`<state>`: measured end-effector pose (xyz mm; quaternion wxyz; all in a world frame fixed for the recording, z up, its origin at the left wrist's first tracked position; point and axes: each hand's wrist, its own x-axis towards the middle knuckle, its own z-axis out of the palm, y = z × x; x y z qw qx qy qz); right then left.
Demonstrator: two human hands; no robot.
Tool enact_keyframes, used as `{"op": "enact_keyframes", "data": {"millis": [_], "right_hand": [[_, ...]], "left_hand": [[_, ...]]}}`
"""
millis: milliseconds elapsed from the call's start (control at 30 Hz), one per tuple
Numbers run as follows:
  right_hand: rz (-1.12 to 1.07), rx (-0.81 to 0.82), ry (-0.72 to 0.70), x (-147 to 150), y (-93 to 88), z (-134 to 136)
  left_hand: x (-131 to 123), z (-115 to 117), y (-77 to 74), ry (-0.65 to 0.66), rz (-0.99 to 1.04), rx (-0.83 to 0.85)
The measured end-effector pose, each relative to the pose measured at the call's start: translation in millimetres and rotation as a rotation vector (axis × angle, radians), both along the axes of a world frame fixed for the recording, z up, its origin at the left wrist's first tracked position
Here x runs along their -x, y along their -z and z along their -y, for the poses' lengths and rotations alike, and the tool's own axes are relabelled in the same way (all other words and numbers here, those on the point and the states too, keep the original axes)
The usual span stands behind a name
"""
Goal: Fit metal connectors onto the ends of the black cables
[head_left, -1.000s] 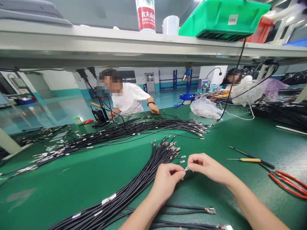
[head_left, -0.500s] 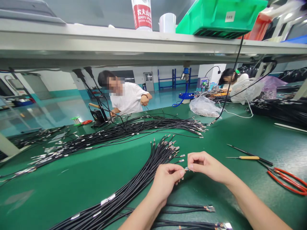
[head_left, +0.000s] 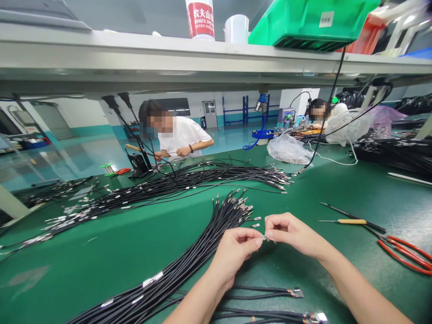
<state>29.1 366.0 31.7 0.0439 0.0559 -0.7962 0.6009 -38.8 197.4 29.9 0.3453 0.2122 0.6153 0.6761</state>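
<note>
My left hand [head_left: 234,254] and my right hand [head_left: 293,234] meet above the green bench mat [head_left: 101,265], their fingertips pinching a tiny metal crimp terminal [head_left: 264,237] between them. Any thin wire attached to it is hard to make out. Just left of my left hand runs a thick bundle of black cables [head_left: 189,258], its crimped metal ends [head_left: 241,209] fanned out beyond my fingers. Below my hands lie a few more black cables [head_left: 263,293] ending in metal terminals [head_left: 297,293].
A long black cable bundle [head_left: 175,189] spans the bench beyond my hands. To the right lie red-handled pliers [head_left: 405,255] and a yellow-handled tool [head_left: 351,221]. A co-worker [head_left: 180,137] sits opposite, another [head_left: 319,110] further right, under a shelf [head_left: 202,58].
My hands stay nearly still on the terminal. The co-worker opposite has lowered a raised hand and now holds a yellow-handled tool in front of the chest.
</note>
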Motion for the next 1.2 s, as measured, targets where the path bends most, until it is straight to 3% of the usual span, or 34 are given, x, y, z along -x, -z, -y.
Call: {"op": "enact_keyframes", "data": {"millis": [300, 700, 1200], "right_hand": [[-0.009, -0.008, -0.009, 1, 0.8, 2], [0.034, 0.047, -0.008, 2, 0.7, 3], [0.042, 0.078, -0.034, 2, 2.4, 1]], "left_hand": [[-4, -2, -3.9, -0.067, -0.008, 0.056], [1, -3, 8.6, 0.003, 0.081, 0.009], [0, -4, 6.2, 0.015, 0.139, -0.023]]}}
